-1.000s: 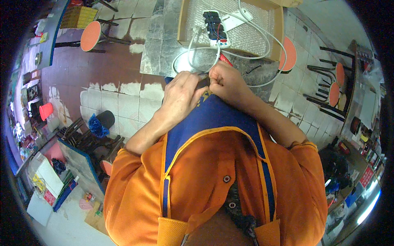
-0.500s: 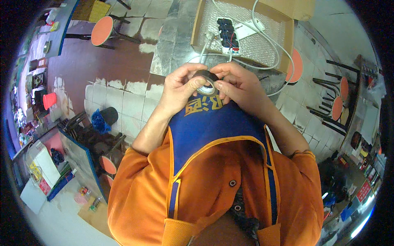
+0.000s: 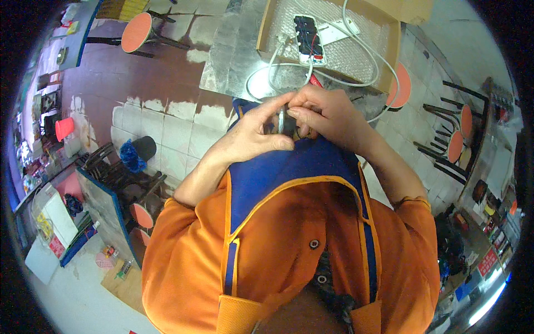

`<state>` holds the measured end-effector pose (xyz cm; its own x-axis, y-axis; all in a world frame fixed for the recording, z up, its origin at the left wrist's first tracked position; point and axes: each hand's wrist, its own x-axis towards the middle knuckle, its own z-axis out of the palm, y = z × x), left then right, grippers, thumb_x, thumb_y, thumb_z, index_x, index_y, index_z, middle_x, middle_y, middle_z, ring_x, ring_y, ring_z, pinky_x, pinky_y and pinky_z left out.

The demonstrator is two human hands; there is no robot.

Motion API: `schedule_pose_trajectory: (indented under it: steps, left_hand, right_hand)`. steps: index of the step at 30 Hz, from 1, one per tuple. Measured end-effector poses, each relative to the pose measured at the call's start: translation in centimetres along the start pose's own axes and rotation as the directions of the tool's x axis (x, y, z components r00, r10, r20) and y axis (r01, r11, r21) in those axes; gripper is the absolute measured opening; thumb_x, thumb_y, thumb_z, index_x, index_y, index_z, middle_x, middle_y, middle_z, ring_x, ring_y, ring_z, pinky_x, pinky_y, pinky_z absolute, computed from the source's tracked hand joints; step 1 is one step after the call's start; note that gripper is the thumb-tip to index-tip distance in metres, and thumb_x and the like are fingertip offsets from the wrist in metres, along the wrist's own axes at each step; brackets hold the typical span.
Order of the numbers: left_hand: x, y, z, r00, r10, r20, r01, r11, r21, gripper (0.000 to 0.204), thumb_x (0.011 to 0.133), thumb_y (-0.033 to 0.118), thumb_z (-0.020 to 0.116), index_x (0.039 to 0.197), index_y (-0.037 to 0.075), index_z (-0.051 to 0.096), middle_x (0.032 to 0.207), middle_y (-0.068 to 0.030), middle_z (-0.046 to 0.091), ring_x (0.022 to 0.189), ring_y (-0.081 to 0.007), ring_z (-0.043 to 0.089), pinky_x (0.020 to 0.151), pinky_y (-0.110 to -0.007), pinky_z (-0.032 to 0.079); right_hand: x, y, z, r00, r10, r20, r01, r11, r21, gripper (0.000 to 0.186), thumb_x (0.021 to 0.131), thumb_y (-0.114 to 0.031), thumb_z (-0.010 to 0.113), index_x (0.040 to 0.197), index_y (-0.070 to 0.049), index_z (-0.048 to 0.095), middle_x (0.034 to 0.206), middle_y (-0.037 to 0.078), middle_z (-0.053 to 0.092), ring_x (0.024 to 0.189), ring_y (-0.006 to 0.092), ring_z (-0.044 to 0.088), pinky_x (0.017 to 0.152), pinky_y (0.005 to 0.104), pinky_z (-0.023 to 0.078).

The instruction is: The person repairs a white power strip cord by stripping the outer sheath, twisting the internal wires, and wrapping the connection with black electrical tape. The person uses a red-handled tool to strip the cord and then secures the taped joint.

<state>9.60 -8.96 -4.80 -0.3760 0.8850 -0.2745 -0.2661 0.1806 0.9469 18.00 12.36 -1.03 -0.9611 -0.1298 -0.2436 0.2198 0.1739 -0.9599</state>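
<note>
A roll of black tape [image 3: 287,123] is held between my two hands in front of the blue apron, seen nearly edge-on. My left hand [image 3: 257,131] curves around its left side, thumb below and fingers above. On the other side, my right hand [image 3: 328,116] pinches at the roll's upper edge with bent fingers. Just beyond the hands, an opened power strip [image 3: 307,39] with dark inner parts and a red wire lies in a cardboard box [image 3: 394,53]. A white cable [image 3: 371,83] loops around it. A small red object [image 3: 315,81] shows behind my right hand.
Bubble wrap [image 3: 356,58] lines the box, with a white plate [image 3: 337,32] beside the power strip. The box stands on a grey table [image 3: 225,69]. Orange-topped stools [image 3: 136,32] stand around. A black bin with a blue bag [image 3: 133,158] is at left.
The tape roll has turned from showing its open ring to nearly edge-on. My left thumb has moved down off its face. The red object beyond my right hand has come into sight.
</note>
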Motion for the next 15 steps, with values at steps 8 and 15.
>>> schedule_pose_trajectory:
  steps: [8,15]
  left_hand:
    - [1.2,0.4,0.7,0.995,0.052,0.088,-0.065,0.986,0.153,0.08,0.078,0.007,0.079,0.148,-0.003,0.041,0.138,-0.0143,0.056,0.128,-0.0208,0.051,0.109,-0.033,0.04]
    - [1.4,1.0,0.8,0.99,-0.018,0.138,-0.013,0.974,0.225,0.076,0.077,-0.003,0.072,0.148,-0.002,0.043,0.14,-0.0106,0.054,0.131,-0.017,0.048,0.111,-0.031,0.037]
  right_hand:
    - [0.1,0.4,-2.1,0.983,-0.128,0.133,0.157,0.959,-0.237,0.011,0.095,-0.013,0.063,0.096,-0.001,0.064,0.069,0.007,0.066,0.059,0.0118,0.064,0.054,0.026,0.051]
    - [-0.8,2.0,-1.0,0.97,-0.243,0.026,0.242,0.94,-0.239,0.012,0.094,-0.011,0.062,0.087,-0.001,0.06,0.065,0.007,0.064,0.055,0.0136,0.062,0.051,0.0279,0.049]
